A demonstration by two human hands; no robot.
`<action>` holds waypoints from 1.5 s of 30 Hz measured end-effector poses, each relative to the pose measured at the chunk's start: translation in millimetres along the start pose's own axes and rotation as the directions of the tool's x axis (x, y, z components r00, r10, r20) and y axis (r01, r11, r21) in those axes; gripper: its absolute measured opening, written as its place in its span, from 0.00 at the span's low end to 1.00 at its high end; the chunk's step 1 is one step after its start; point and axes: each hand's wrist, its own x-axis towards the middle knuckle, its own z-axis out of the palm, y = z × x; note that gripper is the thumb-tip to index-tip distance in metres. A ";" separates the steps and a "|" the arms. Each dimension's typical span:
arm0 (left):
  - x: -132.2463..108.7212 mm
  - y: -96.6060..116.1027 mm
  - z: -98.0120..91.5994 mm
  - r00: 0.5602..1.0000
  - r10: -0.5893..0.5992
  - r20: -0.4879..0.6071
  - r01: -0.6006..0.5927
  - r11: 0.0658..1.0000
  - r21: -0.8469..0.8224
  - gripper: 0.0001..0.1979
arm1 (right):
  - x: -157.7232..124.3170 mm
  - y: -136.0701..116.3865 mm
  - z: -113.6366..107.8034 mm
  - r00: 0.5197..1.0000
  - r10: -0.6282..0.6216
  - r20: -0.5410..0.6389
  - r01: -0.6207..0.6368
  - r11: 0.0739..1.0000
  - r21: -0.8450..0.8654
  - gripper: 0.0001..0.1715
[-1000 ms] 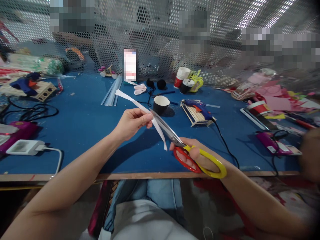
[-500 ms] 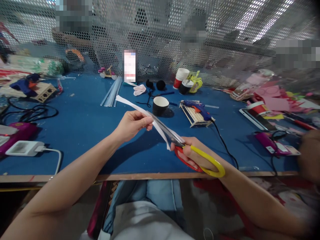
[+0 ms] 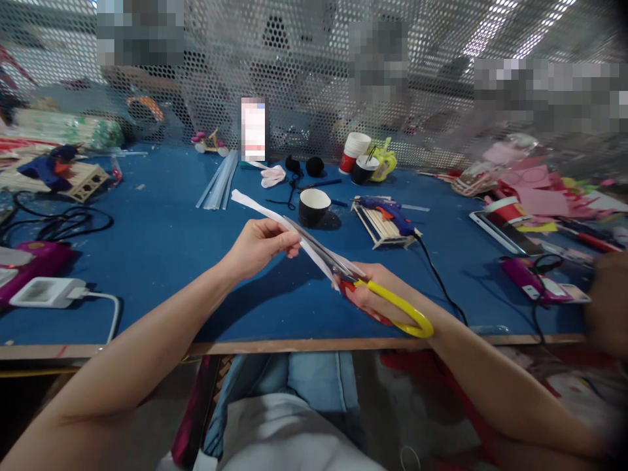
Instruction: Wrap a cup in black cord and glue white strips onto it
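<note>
Between thumb and fingers my left hand pinches a long white strip, which looks like paper. My right hand grips scissors with one yellow and one red handle. Their blades lie lengthwise along the strip, and white material shows on both sides of them near my right hand. The blade tips reach up beside my left fingertips. Just beyond the blades stands a black cup with a white inside.
A blue glue gun rests on a wooden stick rack at right. Clear glue sticks, a phone and stacked cups sit farther back. Purple power strips lie on both sides. Another person's blurred hand is at the right edge.
My right hand and the scissors have moved slightly up and left, and the blades sit farther along the strip. My left hand has hardly moved.
</note>
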 end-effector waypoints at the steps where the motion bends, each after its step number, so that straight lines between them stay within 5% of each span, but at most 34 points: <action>1: 0.2 -1.1 -0.4 1.000 0.002 0.004 -0.002 1.000 0.010 0.09 | -0.1 1.1 0.4 1.000 0.012 -0.017 -0.012 1.000 0.003 0.25; 12: -0.3 -0.8 5.2 1.000 -0.001 -0.022 0.000 1.000 -0.031 0.09 | -2.4 4.5 8.8 0.991 0.129 -0.020 -0.127 0.986 0.107 0.11; 21: -2.9 -0.4 8.0 0.998 0.050 0.038 -0.047 0.997 -0.063 0.11 | -9.9 17.0 15.6 0.999 -0.019 0.030 0.013 0.981 0.194 0.29; 27: -4.1 4.5 8.7 1.000 0.016 -0.006 -0.017 0.995 -0.100 0.18 | -11.4 20.5 17.8 0.997 -0.052 0.051 0.039 0.974 0.222 0.28; 38: -3.9 7.0 10.6 0.995 0.009 -0.096 -0.014 0.999 -0.050 0.12 | -13.4 23.1 17.5 0.997 -0.023 0.068 0.000 0.949 0.315 0.27; 45: -2.5 6.0 8.3 0.997 0.046 -0.058 -0.048 0.998 -0.041 0.11 | -14.5 25.7 16.4 0.998 0.006 0.065 -0.023 0.961 0.277 0.24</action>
